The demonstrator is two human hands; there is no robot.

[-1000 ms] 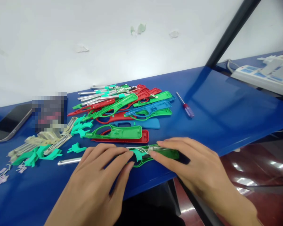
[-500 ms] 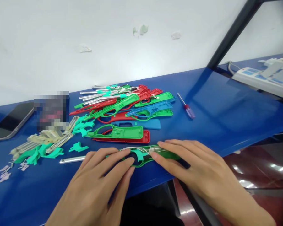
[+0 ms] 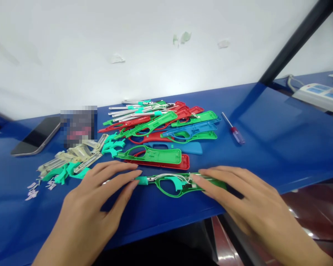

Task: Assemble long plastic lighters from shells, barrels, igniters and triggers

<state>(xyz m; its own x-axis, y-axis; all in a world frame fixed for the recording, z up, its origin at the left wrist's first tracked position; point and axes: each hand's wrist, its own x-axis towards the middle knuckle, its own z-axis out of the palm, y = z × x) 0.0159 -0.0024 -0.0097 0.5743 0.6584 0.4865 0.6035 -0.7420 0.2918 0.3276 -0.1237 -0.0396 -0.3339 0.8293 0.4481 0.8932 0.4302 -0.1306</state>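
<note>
Green half-shell (image 3: 189, 190) lies open side up on the blue table (image 3: 266, 147), near the front edge and between our two hands, its finger loop toward our left and its handle running under our right. In it we see a teal trigger (image 3: 177, 182) curving into the loop, and white wires (image 3: 169, 175) running along the far side toward the handle. Our left hand (image 3: 91, 199) has thumb and fingertips drawn narrow on the teal collar (image 3: 142, 180) at the nozzle end; our fingers hide most of the metal tube there. Our right hand (image 3: 246, 199) holds the handle, thumb and forefinger only a little apart near the wires; we cannot tell how the other fingers press. Behind our hands another green shell (image 3: 163, 154) overlaps a red shell (image 3: 185, 162), and beyond is a mixed heap (image 3: 152, 125) of shells and tubes. Left of it we have loose teal pieces (image 3: 112, 146), pale translucent parts (image 3: 81, 151) and a phone (image 3: 38, 135); right of it, a purple-handled screwdriver (image 3: 234, 130).
</note>
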